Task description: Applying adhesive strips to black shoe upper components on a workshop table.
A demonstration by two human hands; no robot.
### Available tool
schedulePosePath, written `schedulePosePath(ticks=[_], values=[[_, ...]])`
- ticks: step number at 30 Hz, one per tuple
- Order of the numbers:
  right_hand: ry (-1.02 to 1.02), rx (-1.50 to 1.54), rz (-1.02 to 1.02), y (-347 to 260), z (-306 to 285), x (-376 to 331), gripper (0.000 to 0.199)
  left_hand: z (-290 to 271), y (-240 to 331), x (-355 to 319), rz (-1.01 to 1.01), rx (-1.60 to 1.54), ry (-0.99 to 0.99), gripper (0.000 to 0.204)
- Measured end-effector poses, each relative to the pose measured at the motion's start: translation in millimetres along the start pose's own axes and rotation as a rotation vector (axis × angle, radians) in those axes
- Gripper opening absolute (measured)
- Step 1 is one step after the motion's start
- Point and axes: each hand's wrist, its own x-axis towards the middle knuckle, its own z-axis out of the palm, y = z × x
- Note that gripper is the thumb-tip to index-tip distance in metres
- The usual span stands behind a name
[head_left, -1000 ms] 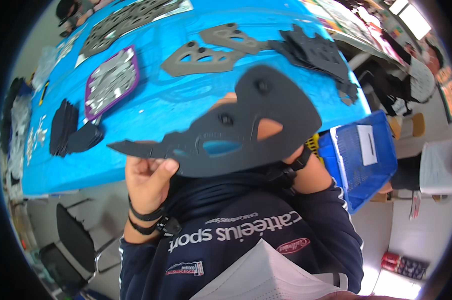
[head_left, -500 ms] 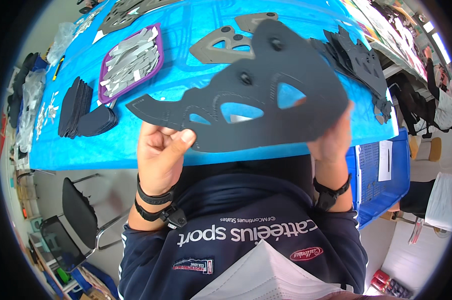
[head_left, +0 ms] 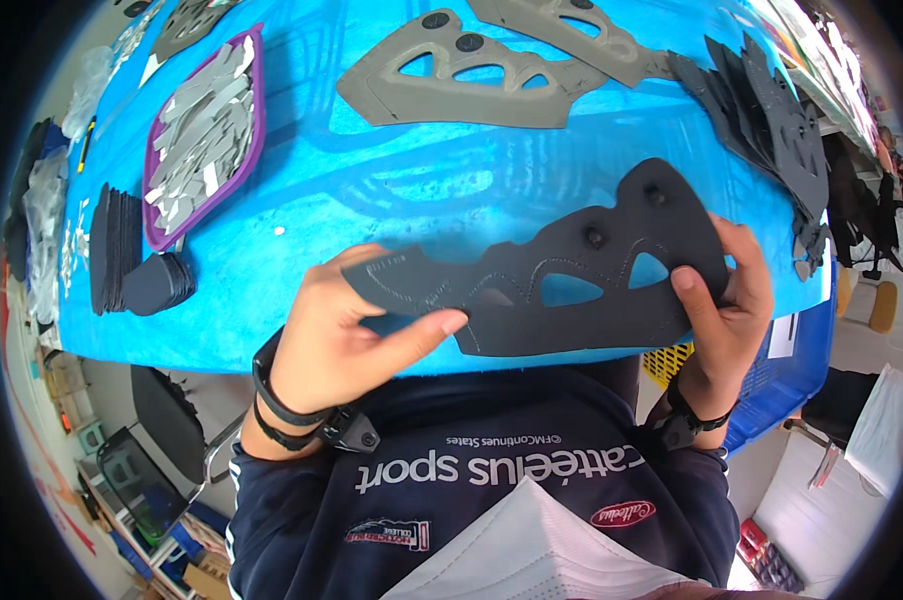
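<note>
A dark, flat cut-out panel [head_left: 582, 322] hangs just above the near edge of the table, held level between my two hands. It has stitched lines, triangular openings and two raised round bumps near its upper edge. My left hand [head_left: 332, 335] grips its narrow left end, thumb on top and the other fingers partly hidden behind. At the wide right end, my right hand [head_left: 727, 310] pinches it with the thumb on the face and the fingers around the back. Beyond it, a grey-brown panel [head_left: 412, 100] of similar shape with two dark round patches lies flat on the table.
A blue cloth [head_left: 302, 210] covers the table. At left are a purple tray [head_left: 255, 140] of grey and white strips, and stacked dark pieces [head_left: 117, 250]. Another grey-brown panel [head_left: 612, 50] and a dark panel pile [head_left: 762, 120] lie far right. A blue crate [head_left: 772, 390] stands right.
The panel has come down and toward me, tilting flatter, and sits a little farther right. Both hands moved with it, and my right thumb now shows on its face.
</note>
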Motion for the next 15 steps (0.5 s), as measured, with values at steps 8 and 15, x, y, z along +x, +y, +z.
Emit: schedulePosePath(ticks=[8,15], values=[[-0.131,-0.171,-0.015,13.0,-6.2,3.5,0.043,2.5,-14.0,4.0,0.12,0.286,-0.045,0.015],[0.238,-0.034,-0.03,20.8,7.9,-1.8,0.036,3.4,-14.5,5.8,0.084,0.352,-0.03,0.018]])
